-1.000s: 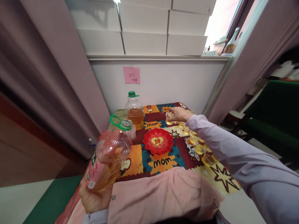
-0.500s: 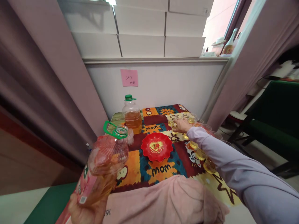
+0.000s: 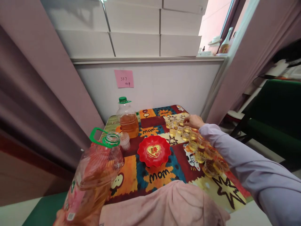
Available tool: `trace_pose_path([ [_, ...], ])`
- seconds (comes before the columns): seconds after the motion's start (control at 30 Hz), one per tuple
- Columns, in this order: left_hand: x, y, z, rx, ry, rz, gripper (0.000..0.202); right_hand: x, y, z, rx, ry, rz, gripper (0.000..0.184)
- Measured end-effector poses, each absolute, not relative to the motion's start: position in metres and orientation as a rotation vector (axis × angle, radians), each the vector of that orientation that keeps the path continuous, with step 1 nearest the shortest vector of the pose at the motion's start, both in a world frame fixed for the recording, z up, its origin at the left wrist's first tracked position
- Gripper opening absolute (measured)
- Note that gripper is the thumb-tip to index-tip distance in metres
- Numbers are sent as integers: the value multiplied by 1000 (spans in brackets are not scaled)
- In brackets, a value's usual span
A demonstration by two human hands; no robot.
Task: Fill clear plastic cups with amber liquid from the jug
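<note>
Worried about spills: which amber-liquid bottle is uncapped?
The tilted clear plastic bottle in the left hand; the upright clear plastic bottle beyond it has its green cap on.

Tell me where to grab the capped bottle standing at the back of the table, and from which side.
Probably the narrow neck just under the green cap, coming down from above: the capped bottle stands upright, its body looks too wide for one hand, and nothing covers its top. A small clear container stands close in front.

pink note [image 3: 124, 78] — 357; tablecloth [image 3: 135, 171] — MOM
</note>
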State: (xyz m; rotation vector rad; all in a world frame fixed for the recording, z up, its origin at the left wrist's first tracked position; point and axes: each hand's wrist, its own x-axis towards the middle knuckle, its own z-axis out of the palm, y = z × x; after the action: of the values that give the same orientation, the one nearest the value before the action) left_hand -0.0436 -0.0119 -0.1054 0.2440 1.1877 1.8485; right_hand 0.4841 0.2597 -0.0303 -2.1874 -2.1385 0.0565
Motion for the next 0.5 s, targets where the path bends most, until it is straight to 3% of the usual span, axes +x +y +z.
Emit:
trace_pose_path([
  [0.2, -14, -12, -78, 186, 1344, 1862, 65, 473, 264, -49, -2153, -2245, 99, 22],
  [0.5, -13, -10, -76, 212, 1360, 1858, 68, 460, 271, -55, -2130, -2308, 95, 22],
])
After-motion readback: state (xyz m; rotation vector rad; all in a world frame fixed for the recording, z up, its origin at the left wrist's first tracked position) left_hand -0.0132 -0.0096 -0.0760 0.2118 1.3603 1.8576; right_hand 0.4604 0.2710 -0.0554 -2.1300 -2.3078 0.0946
